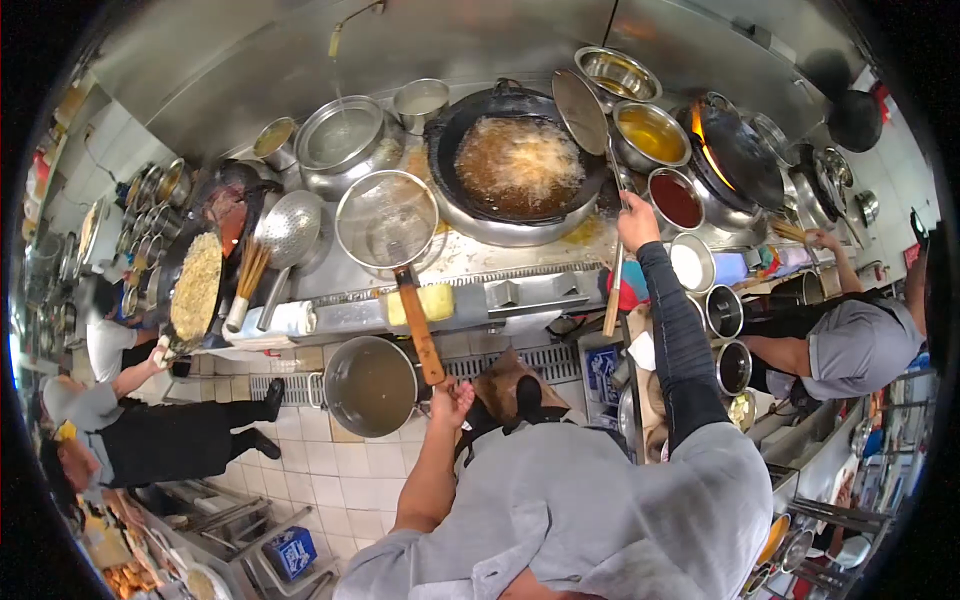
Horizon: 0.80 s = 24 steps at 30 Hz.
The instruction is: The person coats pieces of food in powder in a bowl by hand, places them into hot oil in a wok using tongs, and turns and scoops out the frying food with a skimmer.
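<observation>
My left hand [453, 400] is closed round the lower end of the wooden handle of a round mesh strainer [387, 218]. The strainer lies over the counter, left of a large black wok [445, 165] in which food bubbles in oil [520, 165]. My right hand [638, 222] grips the long handle of a ladle [580, 108], whose round head is at the wok's right rim. Bowls of yellow liquid [652, 133] and red sauce [676, 198] stand just right of the ladle.
A large pot [370, 386] of liquid is below the counter edge. A perforated skimmer [289, 228] and a lidded pot [342, 135] are at the left. One co-worker [150, 440] holds a wok at far left; another [860, 345] is at the right, near a flaming wok [745, 160].
</observation>
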Each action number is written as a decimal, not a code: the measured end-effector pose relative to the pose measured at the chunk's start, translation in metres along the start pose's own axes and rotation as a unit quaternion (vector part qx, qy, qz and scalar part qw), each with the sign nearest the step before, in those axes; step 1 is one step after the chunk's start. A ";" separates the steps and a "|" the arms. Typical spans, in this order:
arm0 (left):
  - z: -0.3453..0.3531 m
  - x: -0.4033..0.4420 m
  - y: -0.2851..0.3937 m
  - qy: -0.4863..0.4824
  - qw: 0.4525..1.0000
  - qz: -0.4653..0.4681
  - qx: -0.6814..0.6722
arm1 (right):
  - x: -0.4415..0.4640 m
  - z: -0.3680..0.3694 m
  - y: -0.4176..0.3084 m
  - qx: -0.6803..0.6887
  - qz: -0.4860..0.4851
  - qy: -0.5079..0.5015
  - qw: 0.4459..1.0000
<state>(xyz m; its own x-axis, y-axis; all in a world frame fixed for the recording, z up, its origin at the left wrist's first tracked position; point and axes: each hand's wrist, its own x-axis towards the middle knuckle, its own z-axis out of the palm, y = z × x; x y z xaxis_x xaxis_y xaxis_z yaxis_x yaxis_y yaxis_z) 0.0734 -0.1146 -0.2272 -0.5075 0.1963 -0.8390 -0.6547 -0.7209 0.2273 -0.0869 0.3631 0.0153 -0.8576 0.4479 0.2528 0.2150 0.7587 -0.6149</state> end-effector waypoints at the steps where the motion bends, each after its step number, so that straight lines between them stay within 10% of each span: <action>1: 0.007 0.008 -0.012 0.004 0.998 -0.029 0.058 | 0.003 0.009 0.017 0.046 0.030 -0.010 0.998; 6: 0.087 0.045 -0.079 -0.049 0.955 -0.042 0.291 | -0.023 0.003 -0.020 0.305 0.296 -0.114 0.898; 14: 0.159 0.185 -0.193 -0.140 0.854 -0.112 0.488 | -0.041 0.016 -0.005 0.591 0.391 -0.245 0.662; 24: 0.228 0.217 -0.269 -0.026 0.982 -0.163 0.087 | -0.062 -0.027 -0.042 0.507 0.374 -0.280 0.725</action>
<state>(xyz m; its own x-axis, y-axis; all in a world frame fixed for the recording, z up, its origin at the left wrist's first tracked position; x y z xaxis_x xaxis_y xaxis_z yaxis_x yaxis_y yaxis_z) 0.0116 0.2737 -0.3575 -0.2794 0.4349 -0.8560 -0.8712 -0.4897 0.0355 -0.0308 0.3161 0.0456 -0.7943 0.0773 -0.6025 0.5072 -0.4615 -0.7279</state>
